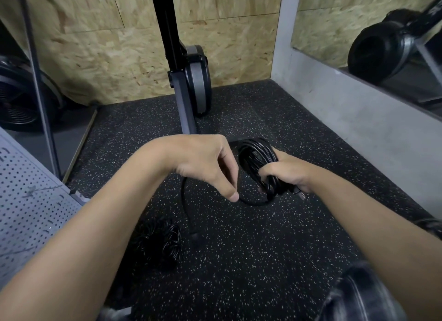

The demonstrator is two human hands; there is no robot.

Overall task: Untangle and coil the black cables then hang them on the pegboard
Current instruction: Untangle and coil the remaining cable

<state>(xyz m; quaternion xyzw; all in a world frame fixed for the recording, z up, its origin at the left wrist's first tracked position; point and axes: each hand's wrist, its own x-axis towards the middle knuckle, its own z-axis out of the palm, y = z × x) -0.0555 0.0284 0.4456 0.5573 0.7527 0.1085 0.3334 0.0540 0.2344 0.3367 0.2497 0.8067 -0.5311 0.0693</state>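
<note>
My right hand (287, 174) grips a coil of black cable (257, 156) held upright above the speckled rubber floor. A loose strand of that cable (253, 203) runs from the coil's lower end to my left hand (210, 165), which pinches it between thumb and fingers. From there the tail (185, 201) hangs down to a plug end near the floor. A second bundle of thin black cable (165, 239) lies on the floor under my left forearm. The grey pegboard (26, 201) stands at the left edge.
An upright black and grey exercise machine (191, 81) stands against the wood-chip wall ahead. A grey concrete ledge with a mirror (358, 33) runs along the right. A fan (16, 100) sits behind a metal post at the left. Dark objects lie at the bottom right.
</note>
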